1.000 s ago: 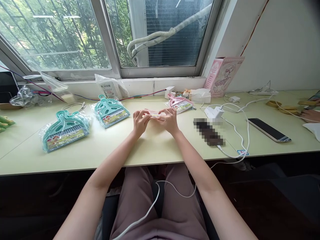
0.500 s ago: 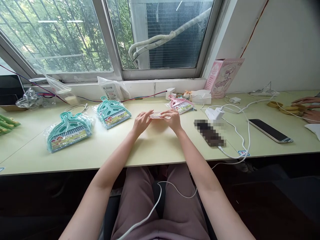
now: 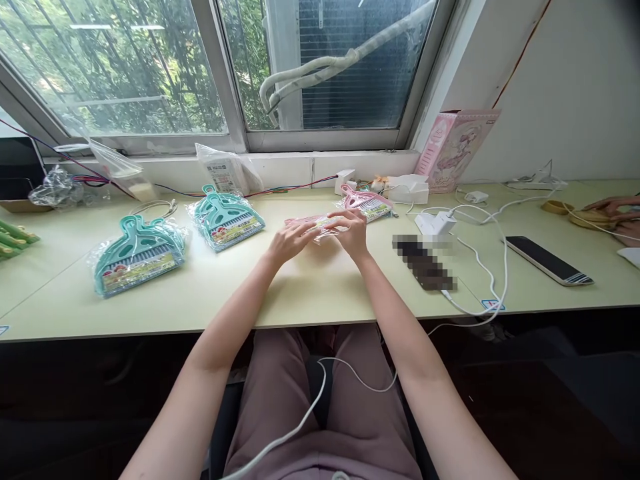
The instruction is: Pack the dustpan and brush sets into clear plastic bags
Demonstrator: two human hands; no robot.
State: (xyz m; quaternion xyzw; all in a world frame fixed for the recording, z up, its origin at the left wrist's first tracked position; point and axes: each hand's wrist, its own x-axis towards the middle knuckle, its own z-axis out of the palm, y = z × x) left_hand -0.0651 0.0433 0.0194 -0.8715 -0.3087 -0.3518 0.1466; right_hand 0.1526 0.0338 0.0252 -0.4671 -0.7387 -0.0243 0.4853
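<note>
Between my hands is a pink dustpan-and-brush set (image 3: pixel 324 231) in a clear plastic bag, raised a little over the table and partly hidden by my fingers. My left hand (image 3: pixel 291 240) grips its left side, fingers laid over the front. The right side is held by my right hand (image 3: pixel 353 231), its fingers bent over the bag. Just behind my right hand lies another wrapped pink dustpan set (image 3: pixel 376 209). To the left are two wrapped turquoise dustpan sets, a nearer one (image 3: pixel 143 257) and a farther one (image 3: pixel 227 220).
On the right lie a pixelated dark phone (image 3: pixel 425 265) on a cable, a white charger (image 3: pixel 436 223) and a black phone (image 3: pixel 549 260). A pink box (image 3: pixel 457 152) stands at the window corner. At far right, another person's hands (image 3: pixel 617 208) are by yellow tape rolls (image 3: pixel 583 217).
The pink set in my hands has tilted, so more of its bag and label shows. My right fingers have shifted over it. The view has moved slightly.
</note>
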